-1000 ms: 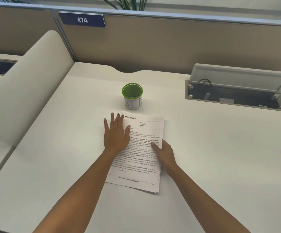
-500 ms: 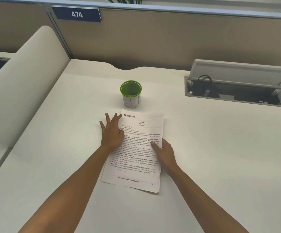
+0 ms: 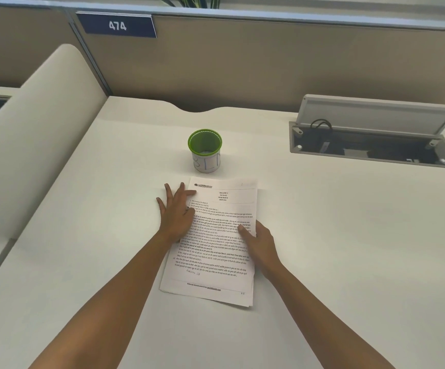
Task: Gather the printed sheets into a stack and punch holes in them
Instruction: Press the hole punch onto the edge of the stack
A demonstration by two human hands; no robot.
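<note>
A stack of printed sheets (image 3: 217, 243) lies on the white desk (image 3: 349, 235), slightly fanned at its bottom right corner. My left hand (image 3: 176, 211) lies against the stack's left edge, fingers straight, with the index fingertip on the top sheet. My right hand (image 3: 258, 239) holds the right edge, thumb on top of the page and the fingers out of sight beside or under the sheets. No hole punch is in view.
A green-rimmed white cup (image 3: 205, 150) stands just beyond the sheets. An open cable hatch (image 3: 373, 139) with its lid raised sits at the back right. A curved divider (image 3: 29, 145) bounds the left; a partition with a "474" sign (image 3: 117, 25) runs behind.
My left hand has slid left off the page to the stack's left edge. The sheets sit squarer. My right hand has stayed in place.
</note>
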